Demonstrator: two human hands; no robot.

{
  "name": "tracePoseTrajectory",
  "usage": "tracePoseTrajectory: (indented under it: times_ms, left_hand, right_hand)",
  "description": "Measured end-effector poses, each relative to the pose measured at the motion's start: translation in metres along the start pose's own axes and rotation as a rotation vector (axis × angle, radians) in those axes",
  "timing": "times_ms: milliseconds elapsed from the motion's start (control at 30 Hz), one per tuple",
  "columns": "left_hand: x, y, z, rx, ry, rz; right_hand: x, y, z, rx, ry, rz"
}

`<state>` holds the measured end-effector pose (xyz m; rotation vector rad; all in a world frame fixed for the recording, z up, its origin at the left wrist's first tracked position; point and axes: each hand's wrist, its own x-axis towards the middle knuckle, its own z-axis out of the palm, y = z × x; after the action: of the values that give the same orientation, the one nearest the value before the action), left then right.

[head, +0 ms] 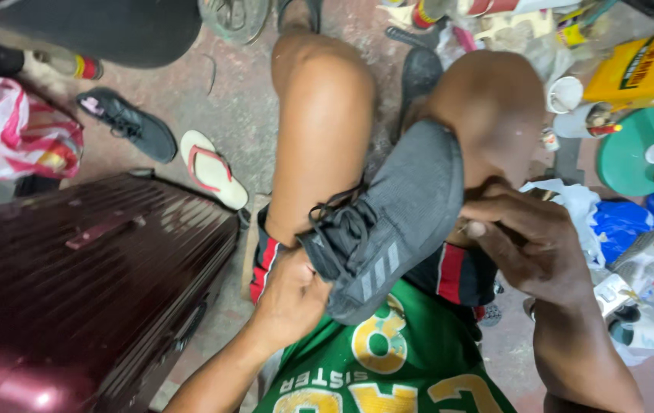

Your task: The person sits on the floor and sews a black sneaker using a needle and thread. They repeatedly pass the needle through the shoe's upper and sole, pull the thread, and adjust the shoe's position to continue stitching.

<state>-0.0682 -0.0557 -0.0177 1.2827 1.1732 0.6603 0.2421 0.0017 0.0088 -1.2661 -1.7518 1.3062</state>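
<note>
My left hand [290, 294] clamps the heel of the grey sneaker [388, 222] resting between my knees, while my right hand [522, 245] pinches its sole edge with fingers together, so I should keep both grips firm and steady.

top: green jersey [388, 367], yellow print | shorts [457, 271]: black, red stripe | arms, knees bare

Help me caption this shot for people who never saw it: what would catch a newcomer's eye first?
First the grey knit sneaker at centre, resting between the person's bare knees, with the left hand gripping its heel end and the right hand at its edge. Next, the glossy maroon suitcase filling the lower left, with a white flip-flop on the floor above it.
</note>
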Motion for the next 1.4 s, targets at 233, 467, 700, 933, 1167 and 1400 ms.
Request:
tracePoseTrajectory:
  times_ms: [233,467,700,933,1167,1400]
  left_hand:
    - [0.033,0.002,0.029,-0.167,-0.084,-0.067]
    - [0.016,-0.04,0.05,0.104,-0.02,0.189]
    - [0.041,-0.078,0.085,0.074,-0.294,0.095]
    - [0.065,-0.079,0.1,-0.366,-0.366,-0.055]
    - [0.061,-0.08,0.106,-0.498,-0.398,-0.115]
    - [0.057,-0.079,0.105,-0.531,-0.413,-0.154]
  right_hand:
    - [-0.008,0.0,-0.02,-0.107,0.08,0.026]
    - [-0.022,0.019,-0.032,-0.097,0.046,0.021]
    - [-0.022,0.028,-0.044,-0.192,-0.042,-0.021]
    - [-0.015,0.023,-0.055,-0.163,-0.146,-0.03]
    - [-0.007,0.014,-0.063,-0.259,-0.23,0.007]
    - [-0.001,0.004,-0.069,-0.387,-0.226,0.028]
